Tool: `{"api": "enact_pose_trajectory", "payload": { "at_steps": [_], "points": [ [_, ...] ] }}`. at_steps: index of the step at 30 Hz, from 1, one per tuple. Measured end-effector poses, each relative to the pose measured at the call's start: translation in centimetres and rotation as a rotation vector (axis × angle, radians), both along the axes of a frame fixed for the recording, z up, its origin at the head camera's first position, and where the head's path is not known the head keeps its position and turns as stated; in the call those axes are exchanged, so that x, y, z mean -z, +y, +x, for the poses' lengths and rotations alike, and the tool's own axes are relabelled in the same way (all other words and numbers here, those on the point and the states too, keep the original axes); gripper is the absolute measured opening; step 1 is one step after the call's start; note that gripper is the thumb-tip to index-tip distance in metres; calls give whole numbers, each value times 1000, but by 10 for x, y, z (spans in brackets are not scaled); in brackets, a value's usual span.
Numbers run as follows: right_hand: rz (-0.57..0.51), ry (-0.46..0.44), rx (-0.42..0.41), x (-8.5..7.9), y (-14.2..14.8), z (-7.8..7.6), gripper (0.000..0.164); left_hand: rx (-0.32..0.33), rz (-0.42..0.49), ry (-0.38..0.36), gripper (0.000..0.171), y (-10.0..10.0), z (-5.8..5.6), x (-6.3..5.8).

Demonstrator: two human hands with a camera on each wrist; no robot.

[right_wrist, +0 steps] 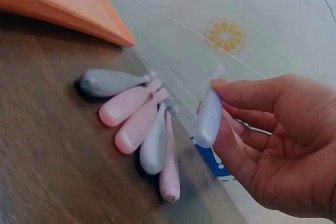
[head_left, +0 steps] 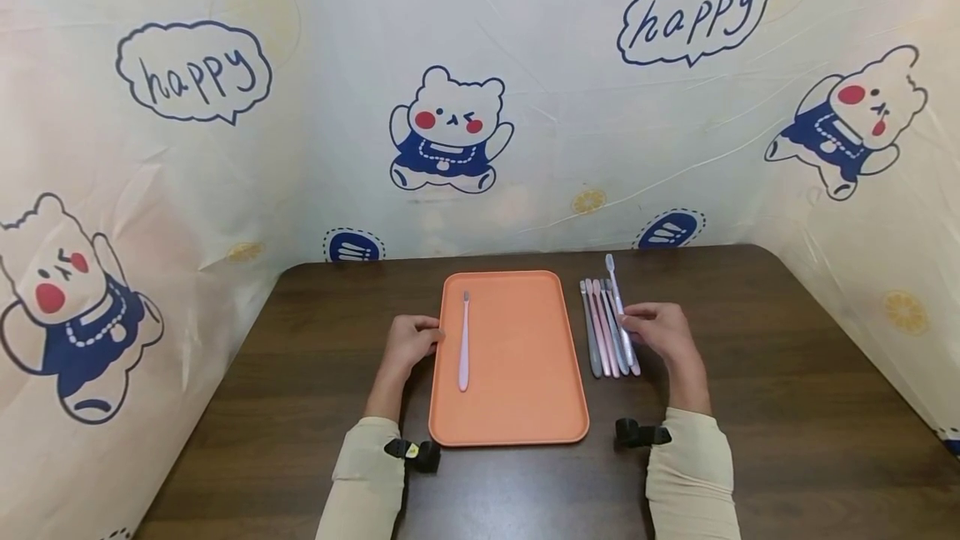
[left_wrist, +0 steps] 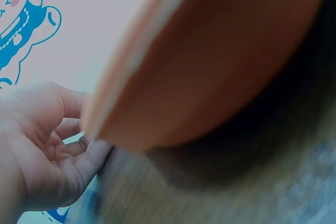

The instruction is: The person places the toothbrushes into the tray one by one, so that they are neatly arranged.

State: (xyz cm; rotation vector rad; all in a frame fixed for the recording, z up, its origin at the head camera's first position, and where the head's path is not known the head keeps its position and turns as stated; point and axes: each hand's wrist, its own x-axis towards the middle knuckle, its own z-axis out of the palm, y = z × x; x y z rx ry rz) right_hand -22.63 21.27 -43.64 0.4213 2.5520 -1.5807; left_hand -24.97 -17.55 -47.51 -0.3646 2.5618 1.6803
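Observation:
My left hand (head_left: 411,342) grips the left rim of an orange tray (head_left: 521,357); in the left wrist view its thumb and fingers meet at the tray's edge. On the tray, toward its left side, lies a light purple toothbrush (head_left: 463,352), bristles at the far end. My right hand (head_left: 663,333) pinches another light purple toothbrush (right_wrist: 208,124) between thumb and fingers, raised over the row to the tray's right. That row holds several toothbrushes, among them a grey toothbrush (right_wrist: 109,83) and a pink toothbrush (right_wrist: 123,106), lying side by side on the table.
The dark wooden table (head_left: 795,407) extends on both sides of the tray. A printed sheet (head_left: 555,148) with bears and lettering hangs behind and along the sides. Black straps with small devices sit on both wrists.

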Motion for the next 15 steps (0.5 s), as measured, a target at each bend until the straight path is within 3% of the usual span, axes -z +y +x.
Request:
{"api": "enact_pose_trajectory", "payload": {
  "at_steps": [15],
  "points": [
    [-30, 29, -23, -4, -9, -2, 37, -14, 6, -6, 26, 0, 1, 0]
  ]
}}
